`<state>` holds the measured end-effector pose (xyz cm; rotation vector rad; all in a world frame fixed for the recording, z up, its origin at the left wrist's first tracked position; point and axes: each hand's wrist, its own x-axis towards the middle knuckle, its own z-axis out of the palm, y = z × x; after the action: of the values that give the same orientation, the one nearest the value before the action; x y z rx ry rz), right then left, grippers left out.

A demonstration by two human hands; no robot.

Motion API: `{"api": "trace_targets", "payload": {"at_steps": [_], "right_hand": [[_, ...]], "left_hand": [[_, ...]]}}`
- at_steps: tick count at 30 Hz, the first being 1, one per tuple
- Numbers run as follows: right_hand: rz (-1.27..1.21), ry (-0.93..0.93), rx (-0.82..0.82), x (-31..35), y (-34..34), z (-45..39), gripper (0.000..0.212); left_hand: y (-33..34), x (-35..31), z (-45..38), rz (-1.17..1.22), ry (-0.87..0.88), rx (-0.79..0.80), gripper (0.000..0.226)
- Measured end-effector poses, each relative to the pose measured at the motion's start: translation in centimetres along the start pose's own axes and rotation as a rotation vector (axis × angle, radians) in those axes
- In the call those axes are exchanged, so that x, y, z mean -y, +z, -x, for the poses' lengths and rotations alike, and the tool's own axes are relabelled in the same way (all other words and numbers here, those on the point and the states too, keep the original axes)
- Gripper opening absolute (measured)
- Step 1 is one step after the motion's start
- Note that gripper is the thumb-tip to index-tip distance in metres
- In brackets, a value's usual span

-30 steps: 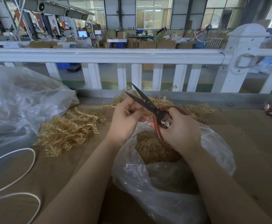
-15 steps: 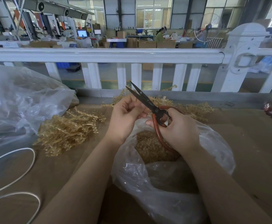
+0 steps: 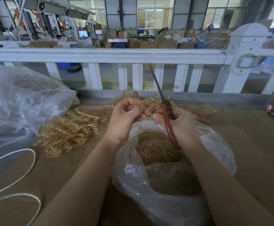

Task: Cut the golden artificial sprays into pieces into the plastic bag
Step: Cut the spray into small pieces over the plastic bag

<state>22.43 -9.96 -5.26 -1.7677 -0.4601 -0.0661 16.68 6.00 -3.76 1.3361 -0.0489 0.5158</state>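
I saw my left hand (image 3: 124, 118) pinching a short golden spray piece (image 3: 151, 110) over the open plastic bag (image 3: 214, 144), which already held cut bits. My right hand (image 3: 180, 126) gripped the scissors (image 3: 164, 108), blades closed and pointing up. More golden sprays (image 3: 67, 132) lay heaped on the tabletop (image 3: 255, 144) left of the bag.

Tight room over the bag, open board to your right

Your hands crowd the mouth of the plastic bag (image 3: 214, 144), scissors (image 3: 163, 103) pointing up between them; a heap of golden sprays (image 3: 67, 131) and a second clear bag (image 3: 19, 103) block your left; a white cord (image 3: 27, 167) loops near your left arm; the white railing (image 3: 107, 55) closes the far side; bare cardboard tabletop (image 3: 255, 144) lies right
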Motion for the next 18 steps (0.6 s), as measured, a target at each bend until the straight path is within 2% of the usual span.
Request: {"api": "trace_targets", "payload": {"at_steps": [4, 9, 18], "right_hand": [[-0.063, 0.047, 0.022, 0.41, -0.21, 0.13, 0.029], [-0.042, 0.023, 0.067, 0.76, -0.13, 0.44, 0.015], [-0.059, 0.02, 0.132, 1.07, -0.26, 0.38, 0.013]], "left_hand": [[-0.02, 0.17, 0.03, -0.013, 0.038, -0.016, 0.025], [0.19, 0.25, 0.09, -0.009, 0.097, -0.072, 0.031], [0.84, 0.34, 0.16, 0.08, 0.056, -0.125, 0.029]]}}
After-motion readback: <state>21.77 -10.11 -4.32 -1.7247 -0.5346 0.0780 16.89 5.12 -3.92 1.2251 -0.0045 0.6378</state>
